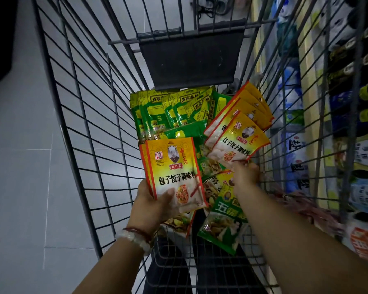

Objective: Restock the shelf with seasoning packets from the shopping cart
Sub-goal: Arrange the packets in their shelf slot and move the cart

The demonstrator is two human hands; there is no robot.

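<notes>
I look down into a wire shopping cart point(77, 115). My left hand point(152, 205) grips a small stack of yellow-and-red seasoning packets point(174, 168) by the lower edge, thumb across the front. My right hand point(245, 177) pinches the bottom of a fanned bunch of the same yellow packets point(240, 128), tilted up to the right. Green packets point(174, 109) lie piled at the cart's far end. More green packets point(223, 221) lie under my right wrist.
The cart's dark folding seat flap point(191, 60) stands at the far end. A store shelf point(346, 132) full of bagged and bottled goods runs along the right side of the cart. Grey tiled floor point(19, 166) lies to the left.
</notes>
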